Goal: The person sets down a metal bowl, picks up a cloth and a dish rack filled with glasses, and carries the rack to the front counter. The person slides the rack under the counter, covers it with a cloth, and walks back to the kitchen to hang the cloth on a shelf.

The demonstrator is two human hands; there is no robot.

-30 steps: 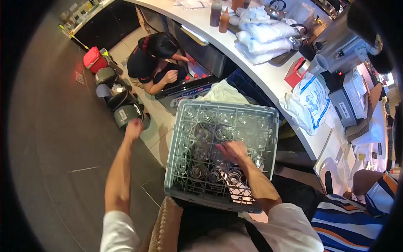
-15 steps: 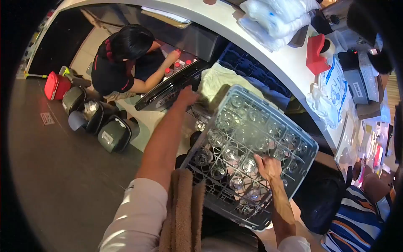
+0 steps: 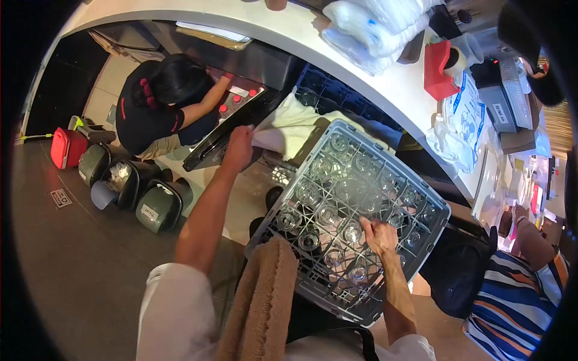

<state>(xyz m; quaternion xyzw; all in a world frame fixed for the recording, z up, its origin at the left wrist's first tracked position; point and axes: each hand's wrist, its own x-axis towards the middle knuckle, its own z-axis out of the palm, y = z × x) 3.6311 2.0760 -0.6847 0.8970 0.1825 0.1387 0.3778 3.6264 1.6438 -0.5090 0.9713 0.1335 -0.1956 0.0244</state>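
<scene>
A grey glass rack (image 3: 442, 219) with several clear glasses in its compartments is tilted in front of my body. My right hand (image 3: 380, 236) has its fingers curled down onto the rack's grid, among the glasses on the right side. My left hand (image 3: 241, 147) is closed on a corner of the pale cloth (image 3: 295, 123), which is stretched from the hand towards the shelf beyond the rack. A brown towel (image 3: 262, 301) hangs close to my body, left of the rack.
A crouching person (image 3: 153, 114) reaches into an open drawer with red-capped bottles (image 3: 236, 98). Several bins (image 3: 158, 206) line the floor at left. The white counter (image 3: 385, 90) curves behind, bearing plastic packs (image 3: 379, 36) and a red box (image 3: 438, 69). Someone in striped clothing (image 3: 512, 289) is at right.
The rack has gone from nearly level with my view to slanted. My left hand has moved from over the bins to the cloth and taken hold of it, pulling its corner out.
</scene>
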